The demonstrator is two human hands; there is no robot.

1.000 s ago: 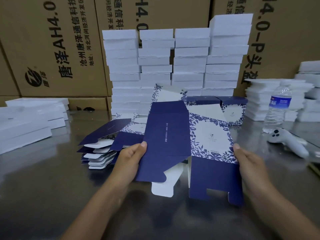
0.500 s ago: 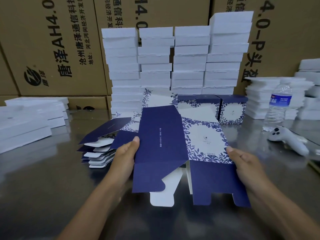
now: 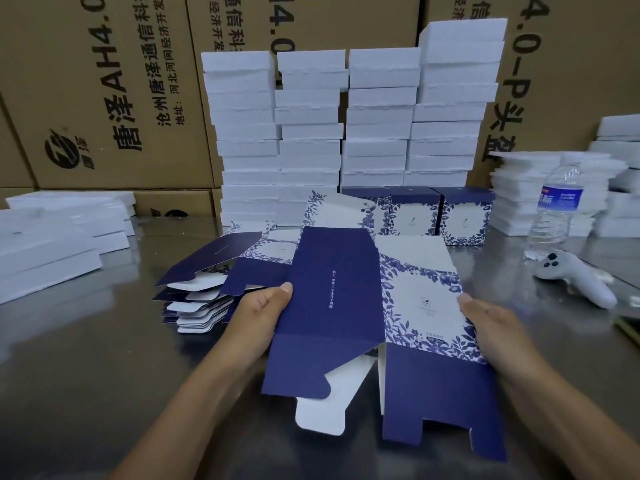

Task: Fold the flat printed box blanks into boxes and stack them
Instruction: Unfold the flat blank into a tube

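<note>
At my far left, white foam slabs (image 3: 52, 247) lie stacked on the steel table (image 3: 69, 375). Nearer the middle sits a loose pile of flat box blanks (image 3: 204, 292), navy with white flaps, fanned out unevenly. My left hand (image 3: 258, 311) rests just beside that pile and grips the left edge of the box blank (image 3: 336, 299) I am working on, with the thumb pressed on top of the navy panel and the fingers curled underneath. The blank is up off the table in front of me, partly opened, with its navy panel to the left, its white flower-printed panel to the right, and its navy and white flaps hanging toward me. My right hand (image 3: 493, 329) holds the right edge the same way, thumb on the flowered panel. Behind the blank, a row of folded boxes (image 3: 465, 220) stands side by side against tall stacks of white foam (image 3: 311, 133), with brown cartons (image 3: 104, 98) behind. Further right stand a water bottle (image 3: 557, 209) and, near it, a white controller (image 3: 578, 280).
</note>
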